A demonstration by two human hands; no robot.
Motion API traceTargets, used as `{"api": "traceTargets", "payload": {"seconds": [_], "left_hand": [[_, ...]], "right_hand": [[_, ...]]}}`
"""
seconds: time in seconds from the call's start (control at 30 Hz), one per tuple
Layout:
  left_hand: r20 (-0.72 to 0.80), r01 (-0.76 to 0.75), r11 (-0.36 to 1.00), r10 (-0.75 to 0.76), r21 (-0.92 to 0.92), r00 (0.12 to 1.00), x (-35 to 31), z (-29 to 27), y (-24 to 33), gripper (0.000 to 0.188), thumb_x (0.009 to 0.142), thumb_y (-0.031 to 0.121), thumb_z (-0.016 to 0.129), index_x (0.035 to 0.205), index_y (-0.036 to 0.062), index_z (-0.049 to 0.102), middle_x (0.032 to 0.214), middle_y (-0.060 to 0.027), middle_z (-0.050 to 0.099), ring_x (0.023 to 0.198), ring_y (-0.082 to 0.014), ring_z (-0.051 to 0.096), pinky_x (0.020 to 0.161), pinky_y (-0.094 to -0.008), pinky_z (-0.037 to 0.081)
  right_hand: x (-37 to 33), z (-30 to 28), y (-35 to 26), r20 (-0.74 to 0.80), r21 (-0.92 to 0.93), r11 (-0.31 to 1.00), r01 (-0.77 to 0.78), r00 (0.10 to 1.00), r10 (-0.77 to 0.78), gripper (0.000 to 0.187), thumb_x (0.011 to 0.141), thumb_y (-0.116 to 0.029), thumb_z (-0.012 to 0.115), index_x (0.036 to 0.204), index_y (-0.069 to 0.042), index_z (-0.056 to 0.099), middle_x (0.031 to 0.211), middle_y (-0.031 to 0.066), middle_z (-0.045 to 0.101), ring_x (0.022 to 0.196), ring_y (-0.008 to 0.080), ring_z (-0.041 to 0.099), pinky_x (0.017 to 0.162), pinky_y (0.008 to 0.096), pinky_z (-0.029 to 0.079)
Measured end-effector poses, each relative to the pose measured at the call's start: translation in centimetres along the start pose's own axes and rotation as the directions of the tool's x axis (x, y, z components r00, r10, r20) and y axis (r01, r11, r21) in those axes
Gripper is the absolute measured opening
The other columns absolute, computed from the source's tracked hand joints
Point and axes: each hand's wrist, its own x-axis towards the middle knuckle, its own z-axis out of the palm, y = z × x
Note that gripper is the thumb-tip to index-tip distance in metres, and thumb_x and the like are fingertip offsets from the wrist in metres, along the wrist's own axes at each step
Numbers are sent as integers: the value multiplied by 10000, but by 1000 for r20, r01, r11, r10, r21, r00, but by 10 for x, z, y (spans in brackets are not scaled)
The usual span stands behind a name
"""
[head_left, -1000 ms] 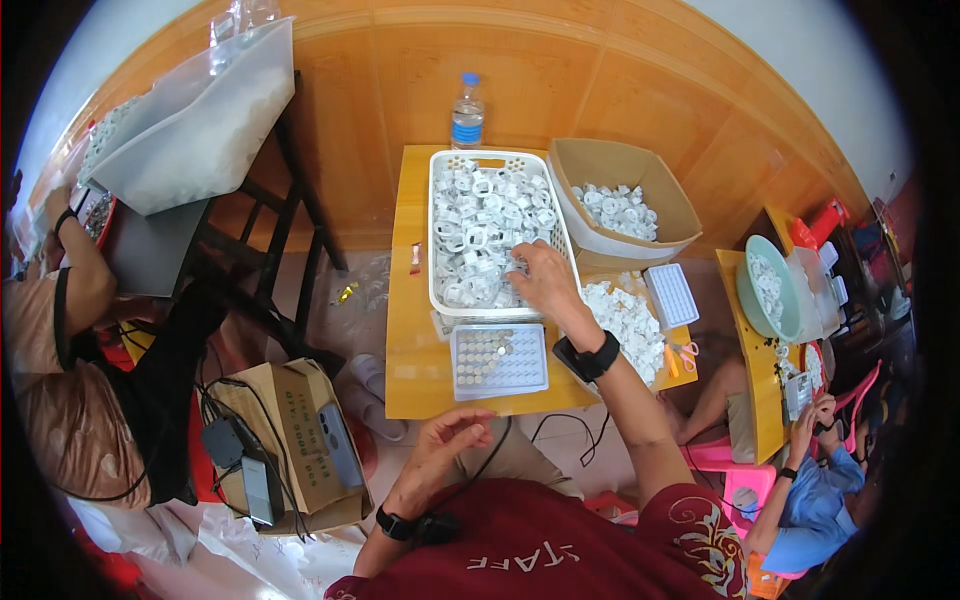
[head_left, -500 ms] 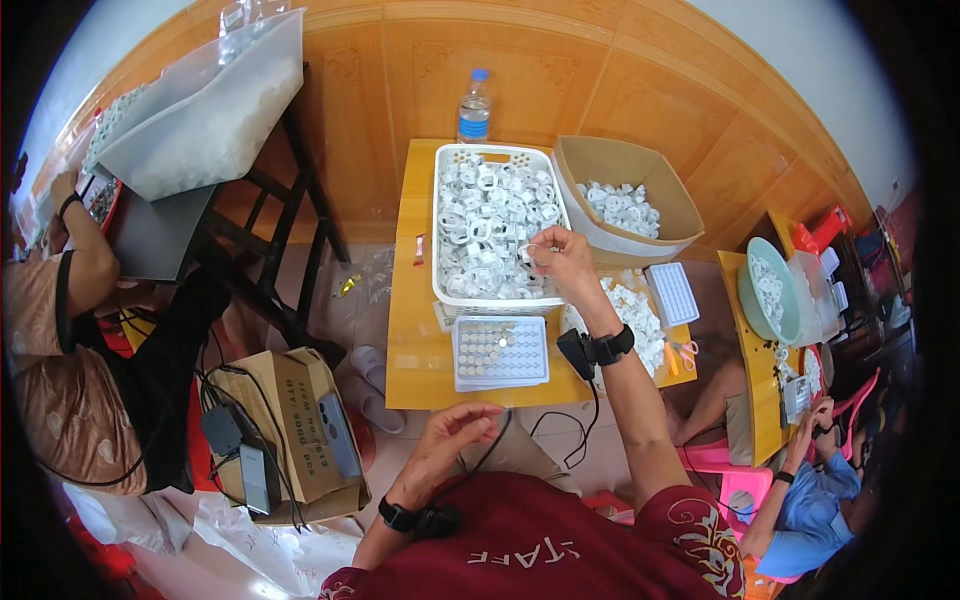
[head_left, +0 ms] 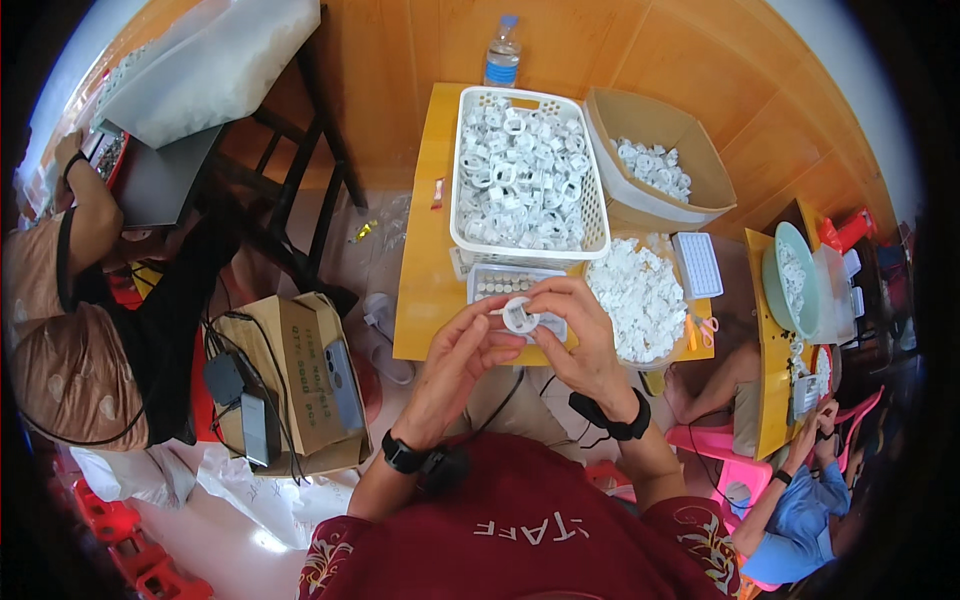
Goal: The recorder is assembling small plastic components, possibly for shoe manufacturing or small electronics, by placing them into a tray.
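A small round white plastic part is between my two hands, above the front edge of the yellow table. The fingers of my right hand pinch its right side. My left hand meets its left edge with the fingertips, the other fingers curled below. Just behind them lies a shallow tray with round metal-looking discs, partly covered by my hands. Farther back stands a white plastic basket heaped with similar white parts. To the right is a pile of small white pieces.
A carton with white parts stands back right, near a gridded white tray and scissors. Behind the basket is a water bottle. An open cardboard box with cables sits left. People work on both sides.
My right hand has come back from the basket to my left hand with a white part. My left hand has risen to meet it. The view has shifted, with the table higher in it.
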Motion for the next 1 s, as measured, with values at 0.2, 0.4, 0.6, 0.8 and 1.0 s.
{"api": "traceTargets", "payload": {"seconds": [0.2, 0.4, 0.6, 0.8, 1.0], "left_hand": [[-21, 32, 999, -32, -27, 999, 1, 5, -5, 330, 905, 160, 472, 1195, 3, 473, 1124, -97, 544, 928, -165, 582, 792, -279, 508], [-48, 23, 996, -27, -83, 998, -1, 2, -15, 318, 884, 115, 506, 1184, 12, 495, 1104, -90, 560, 936, -170, 583, 787, -281, 504], [-47, 72, 997, -74, -31, 996, -2, 3, -26, 281, 851, 90, 560, 1123, 21, 542, 1088, -63, 565, 909, -129, 570, 745, -262, 512], [-17, 133, 988, -135, -78, 991, -13, -10, -24, 302, 882, 175, 521, 1125, -4, 528, 1084, -87, 565, 909, -143, 581, 744, -271, 505], [139, 276, 961, -269, -33, 953, -20, -25, -30, 383, 882, 244, 520, 1147, -32, 504, 1085, -122, 567, 930, -180, 586, 772, -301, 512]], "right_hand": [[-20, 9, 4, -13, -1, 999, 38, 999, -38, 333, 669, 95, 590, 973, -30, 540, 993, 130, 523, 904, 295, 549, 745, 331, 457], [-24, 14, -1, -115, 9, 999, -50, 992, 51, 357, 661, 38, 648, 995, -34, 543, 957, 124, 528, 870, 294, 550, 727, 328, 463], [-37, 19, 2, -138, 57, 974, -219, 965, 225, 384, 658, -48, 691, 1019, -39, 563, 918, 112, 526, 849, 285, 540, 707, 329, 449], [-43, 6, 6, 81, 22, 995, -97, 992, 95, 370, 662, -83, 689, 1016, -78, 578, 878, 85, 484, 821, 258, 488, 710, 341, 413], [-54, -2, 10, 279, 129, 989, -72, 960, 33, 361, 689, -120, 672, 1040, -131, 588, 905, 73, 434, 884, 252, 409, 776, 338, 370]]}}
